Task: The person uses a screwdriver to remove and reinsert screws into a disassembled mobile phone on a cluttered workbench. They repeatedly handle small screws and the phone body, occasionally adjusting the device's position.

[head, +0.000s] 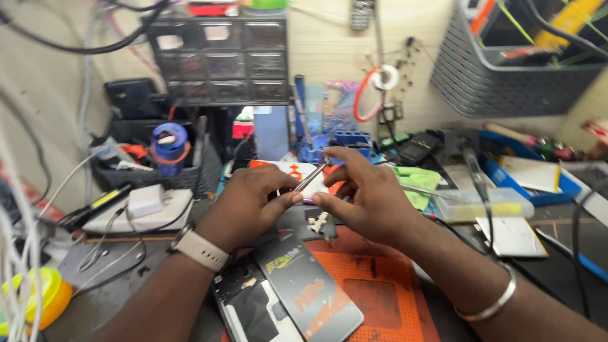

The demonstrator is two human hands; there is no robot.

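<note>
My left hand point(253, 202), with a pale watch strap on its wrist, pinches metal tweezers point(309, 178) whose tips point up and right. My right hand point(361, 196), a silver bangle on its wrist, meets the left one fingertip to fingertip at the tweezers and seems to pinch something tiny that I cannot make out. Both hover over an orange work mat point(373, 285). Below them lies an opened phone point(253, 310) with a dark screen-protector packet point(304, 285) across it. Small white parts point(316, 223) rest on the mat under the hands.
A small-drawer cabinet point(218, 60) stands at the back, a grey basket point(506, 69) hangs upper right. A black tray with a blue tape roll point(170, 144) sits left, beside a white charger point(145, 199) and cables. A clear plastic box point(484, 204) and blue tray point(544, 183) lie right.
</note>
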